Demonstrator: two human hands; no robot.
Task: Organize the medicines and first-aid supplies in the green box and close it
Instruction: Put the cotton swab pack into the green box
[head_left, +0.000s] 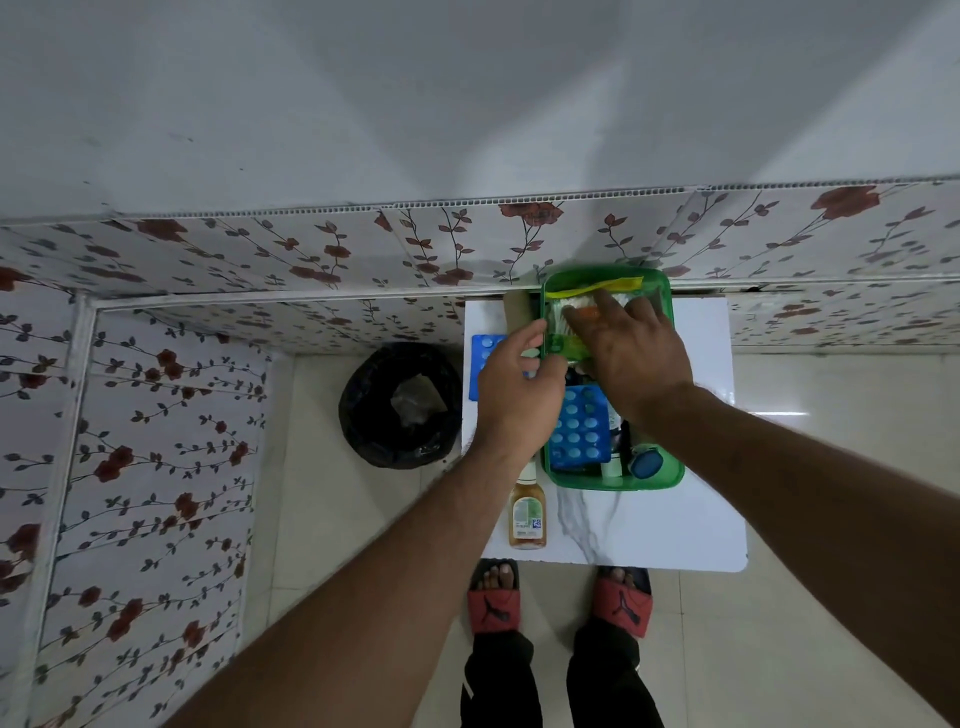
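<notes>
The green box (618, 483) stands on a small white table (675, 525). Its near half holds a blue blister pack (579, 431), a white tube (612, 467) and a blue-capped jar (645, 461). At its far end a clear bag with a yellow strip (597, 287) shows inside translucent green plastic (657, 283). My right hand (636, 348) lies on that bag with fingers spread. My left hand (519, 389) pinches the green plastic's left edge. A brown antiseptic bottle (527, 512) lies on the table left of the box. Whether the far green part is a lid or a tray is unclear.
Another blue blister pack (483, 358) and a cardboard piece (517, 312) lie at the table's far left, partly behind my left hand. A black-lined bin (400, 405) stands on the floor to the left. Floral wall panels run behind. My feet in red sandals (493, 603) are at the table's near edge.
</notes>
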